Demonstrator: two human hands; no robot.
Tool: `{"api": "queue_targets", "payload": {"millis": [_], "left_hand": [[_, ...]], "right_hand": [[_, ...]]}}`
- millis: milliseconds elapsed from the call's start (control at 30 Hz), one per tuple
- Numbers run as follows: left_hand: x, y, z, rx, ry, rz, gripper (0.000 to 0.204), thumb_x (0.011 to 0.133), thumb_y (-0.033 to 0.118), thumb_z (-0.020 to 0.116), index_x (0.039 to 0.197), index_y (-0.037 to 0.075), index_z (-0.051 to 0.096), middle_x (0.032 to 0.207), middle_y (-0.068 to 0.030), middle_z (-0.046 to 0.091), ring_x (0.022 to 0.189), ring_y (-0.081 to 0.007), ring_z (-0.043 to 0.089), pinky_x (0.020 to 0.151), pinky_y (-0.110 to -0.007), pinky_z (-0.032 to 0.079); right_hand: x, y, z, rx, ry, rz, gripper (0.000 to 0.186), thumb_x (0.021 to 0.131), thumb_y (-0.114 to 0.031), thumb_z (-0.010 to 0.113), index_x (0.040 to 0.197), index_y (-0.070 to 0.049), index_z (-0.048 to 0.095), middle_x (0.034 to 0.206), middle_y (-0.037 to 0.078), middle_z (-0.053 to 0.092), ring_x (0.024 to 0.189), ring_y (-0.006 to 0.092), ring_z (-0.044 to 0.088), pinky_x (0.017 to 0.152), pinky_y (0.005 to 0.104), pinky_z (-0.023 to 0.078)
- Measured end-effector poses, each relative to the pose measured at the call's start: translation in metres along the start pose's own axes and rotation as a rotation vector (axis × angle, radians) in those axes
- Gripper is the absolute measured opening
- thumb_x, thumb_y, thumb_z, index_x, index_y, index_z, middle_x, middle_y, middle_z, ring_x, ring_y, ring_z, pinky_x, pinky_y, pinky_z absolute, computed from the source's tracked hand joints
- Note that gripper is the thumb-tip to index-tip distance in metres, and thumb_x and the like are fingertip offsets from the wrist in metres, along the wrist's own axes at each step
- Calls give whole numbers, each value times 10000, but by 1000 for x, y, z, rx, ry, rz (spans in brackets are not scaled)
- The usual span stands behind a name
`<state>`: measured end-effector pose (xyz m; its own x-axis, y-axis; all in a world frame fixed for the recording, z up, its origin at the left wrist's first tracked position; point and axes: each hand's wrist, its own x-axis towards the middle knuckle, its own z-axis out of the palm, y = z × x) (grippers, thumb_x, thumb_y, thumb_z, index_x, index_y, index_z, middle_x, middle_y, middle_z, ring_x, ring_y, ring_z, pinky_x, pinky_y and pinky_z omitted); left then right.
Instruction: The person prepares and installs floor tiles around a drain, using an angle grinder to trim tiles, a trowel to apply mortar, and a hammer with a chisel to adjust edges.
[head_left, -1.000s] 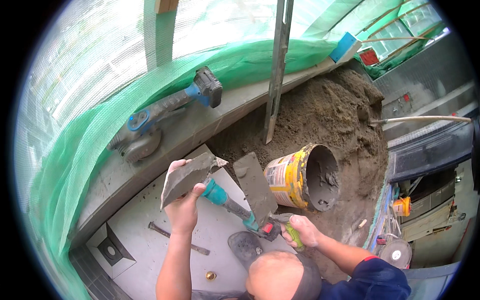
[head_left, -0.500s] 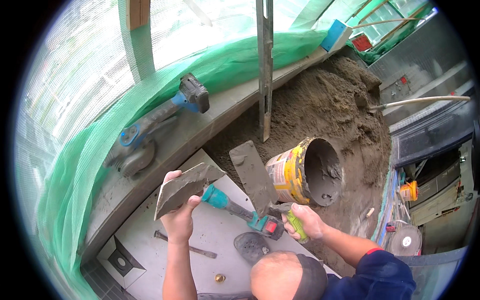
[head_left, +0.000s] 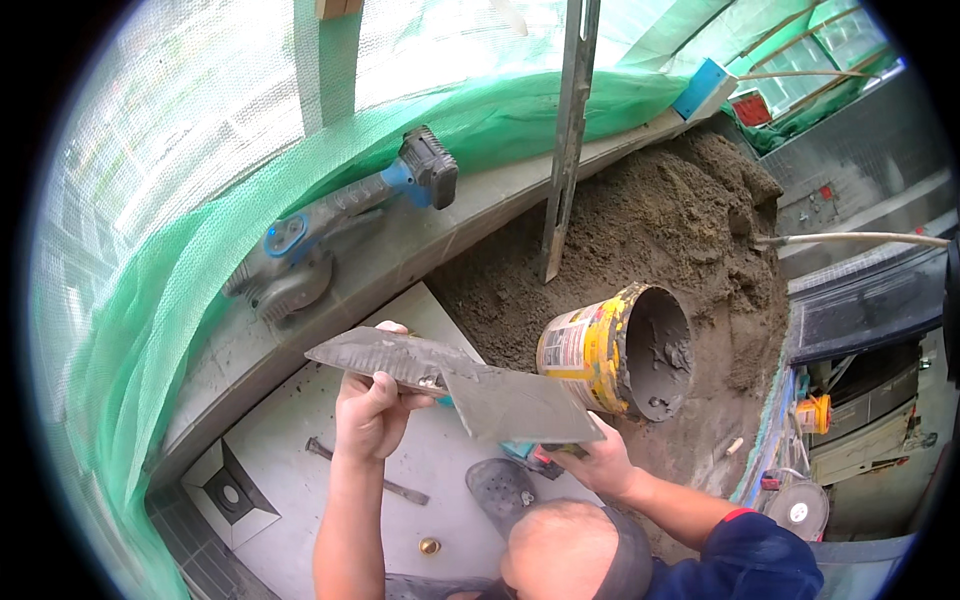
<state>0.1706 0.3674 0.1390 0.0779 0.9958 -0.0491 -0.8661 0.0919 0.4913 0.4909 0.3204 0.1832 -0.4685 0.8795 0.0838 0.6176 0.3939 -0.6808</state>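
My left hand (head_left: 368, 425) grips a cut piece of tile (head_left: 370, 352), raised above the floor, with grey mortar spread on the face I see. My right hand (head_left: 598, 462) is closed round the handle of a trowel (head_left: 520, 405), which the fingers mostly hide. The trowel's broad flat blade, smeared with mortar, meets or overlaps the right end of the tile piece; whether they touch I cannot tell. Beneath the blade lies a teal cordless power tool (head_left: 527, 455), largely covered. Just beyond the trowel, a yellow bucket (head_left: 572, 345) leans on its side with wet mortar inside.
A mound of sandy mortar (head_left: 690, 215) fills the far right. Along the ledge by green netting rests a blue-grey cordless grinder (head_left: 310, 255). A metal straightedge (head_left: 570, 150) stands upright. On the pale tiles lie a chisel-like bar (head_left: 400, 491), a brass fitting (head_left: 430, 546) and a square drain (head_left: 230, 493).
The trowel has swung from pointing away beside the bucket to lying leftward against the tile piece. My left hand has turned the tile flatter. The whole view has shifted slightly.
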Motion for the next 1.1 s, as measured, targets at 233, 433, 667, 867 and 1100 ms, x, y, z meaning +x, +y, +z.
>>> {"api": "queue_targets", "payload": {"millis": [233,433,667,867,1100], "left_hand": [[-6,13,-9,-119,63,86,656,943,325,756,1428,22,434,1194,-121,654,1004,-233,726,704,-287,629],[-4,29,11,152,47,109,714,851,278,859,1398,31,472,1187,-93,663,1019,-221,705,777,-311,604],[-2,13,21,748,136,269,692,725,113,942,1313,21,589,1085,-36,704,982,-120,658,862,-275,541],[7,-15,43,633,302,305,640,763,9,881,1338,22,599,1072,-3,681,976,-110,641,892,-273,520],[-14,39,-11,637,173,73,493,837,114,833,1281,23,640,1173,-46,676,1068,-153,644,939,-316,524]], "right_hand": [[-20,11,-2,-126,38,88,360,833,-111,826,1162,-37,699,1100,181,686,969,357,680,835,407,553],[-16,-19,-40,-77,-55,255,332,885,-214,789,1105,13,686,983,182,676,869,344,676,792,383,545],[4,-26,-63,825,-308,658,682,1018,-655,471,1164,2,582,750,52,560,579,122,507,559,270,422],[-1,-10,-45,721,-441,669,641,1032,-644,465,1083,-18,592,725,38,546,593,117,497,546,282,419],[-92,44,-133,710,178,920,426,1058,-457,468,1102,-63,623,850,54,674,648,154,641,541,305,532]]}}
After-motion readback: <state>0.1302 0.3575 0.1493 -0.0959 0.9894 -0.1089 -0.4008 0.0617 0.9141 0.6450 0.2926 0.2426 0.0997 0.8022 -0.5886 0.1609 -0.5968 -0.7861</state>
